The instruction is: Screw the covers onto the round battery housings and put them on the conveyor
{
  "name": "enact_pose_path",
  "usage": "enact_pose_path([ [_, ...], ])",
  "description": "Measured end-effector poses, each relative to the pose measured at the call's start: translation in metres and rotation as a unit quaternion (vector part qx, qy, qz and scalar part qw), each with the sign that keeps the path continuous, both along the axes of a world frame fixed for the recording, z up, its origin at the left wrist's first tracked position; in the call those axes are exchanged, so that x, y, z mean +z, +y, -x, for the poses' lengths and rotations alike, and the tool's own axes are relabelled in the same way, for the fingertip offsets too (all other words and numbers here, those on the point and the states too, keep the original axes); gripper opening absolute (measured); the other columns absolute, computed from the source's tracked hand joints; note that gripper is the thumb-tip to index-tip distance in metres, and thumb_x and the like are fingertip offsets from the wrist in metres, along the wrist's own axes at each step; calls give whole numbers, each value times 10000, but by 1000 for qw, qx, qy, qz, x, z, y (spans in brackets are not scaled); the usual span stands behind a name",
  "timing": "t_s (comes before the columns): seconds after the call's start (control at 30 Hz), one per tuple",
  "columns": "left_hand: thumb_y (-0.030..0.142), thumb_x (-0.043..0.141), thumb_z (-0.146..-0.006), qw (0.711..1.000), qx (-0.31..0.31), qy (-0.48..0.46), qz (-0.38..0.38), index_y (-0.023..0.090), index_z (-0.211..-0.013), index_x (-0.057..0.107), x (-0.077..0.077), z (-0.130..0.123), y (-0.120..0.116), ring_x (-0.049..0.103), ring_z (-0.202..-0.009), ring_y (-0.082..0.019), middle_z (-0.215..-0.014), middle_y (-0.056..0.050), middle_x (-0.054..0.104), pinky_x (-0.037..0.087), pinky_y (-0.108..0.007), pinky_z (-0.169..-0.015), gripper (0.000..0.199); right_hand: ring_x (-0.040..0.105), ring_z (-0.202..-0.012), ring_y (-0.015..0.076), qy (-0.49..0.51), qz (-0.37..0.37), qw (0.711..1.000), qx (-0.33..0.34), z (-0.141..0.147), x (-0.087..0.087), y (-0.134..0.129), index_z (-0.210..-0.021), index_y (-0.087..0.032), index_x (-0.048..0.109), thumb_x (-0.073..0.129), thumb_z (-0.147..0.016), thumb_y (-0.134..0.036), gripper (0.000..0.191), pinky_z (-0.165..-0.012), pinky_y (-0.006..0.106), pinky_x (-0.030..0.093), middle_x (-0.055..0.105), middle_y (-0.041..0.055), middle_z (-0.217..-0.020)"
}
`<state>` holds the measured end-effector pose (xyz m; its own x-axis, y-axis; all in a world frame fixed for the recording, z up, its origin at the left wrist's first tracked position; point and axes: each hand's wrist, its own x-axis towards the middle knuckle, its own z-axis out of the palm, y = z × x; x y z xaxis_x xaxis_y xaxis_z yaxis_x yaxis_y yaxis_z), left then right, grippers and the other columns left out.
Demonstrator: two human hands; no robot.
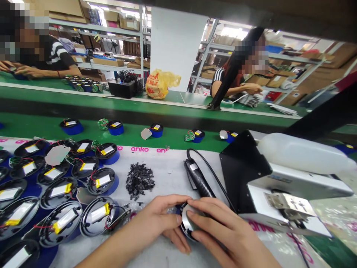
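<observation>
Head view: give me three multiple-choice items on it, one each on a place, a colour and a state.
1. Where is the pile of small black plastic parts?
A. on the green conveyor belt
B. left of the black corded power tool
C. on the white machine
2. What colour are the batteries' tape tabs, as on the round black shell with a silver battery?
A. yellow
B. green
C. white
3. How does the round black-and-silver disc unit stand?
A. lying untouched
B. held by one hand
C. held between the left hand and right hand

Key: B, the pile lies beside the tool; A, tabs show yellow; C, both hands grip it.
</observation>
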<state>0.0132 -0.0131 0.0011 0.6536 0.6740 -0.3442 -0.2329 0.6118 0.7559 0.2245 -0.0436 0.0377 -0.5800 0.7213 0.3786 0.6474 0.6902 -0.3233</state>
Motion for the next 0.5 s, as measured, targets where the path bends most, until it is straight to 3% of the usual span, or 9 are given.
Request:
enact_pose_path([
  [0.2,553,761,-755,999,15,31,0,145,-1263,663,3,-8,0,730,-499,-162,-605,-39,753,569,-219,-507,659,650,-1122,224,-11,-3,1000,-10,4,0,-4,-1175,-191,707,561,-958,-196,263,-951,326,588,698,109,-1205],
  [0.37,572,769,-726,998,29,47,1,137,-1223,674,2,-13,-1,709,-456,-147,-555,-11,734,559,-198,-462,667,616,-1121,245,-38,29,999,-26,3,4,-9,-1163,-209,698,616,-920,-176,259,-916,358,589,637,127,-1235],
  [0.5,549,754,-751,996,62,67,-10,139,-1214,666,-6,-16,-5,714,-442,-177,-523,-24,740,558,-217,-440,625,639,-999,207,-27,68,996,-48,5,5,-11,-1178,-219,677,586,-931,-146,273,-801,313,594,633,110,-1158],
])
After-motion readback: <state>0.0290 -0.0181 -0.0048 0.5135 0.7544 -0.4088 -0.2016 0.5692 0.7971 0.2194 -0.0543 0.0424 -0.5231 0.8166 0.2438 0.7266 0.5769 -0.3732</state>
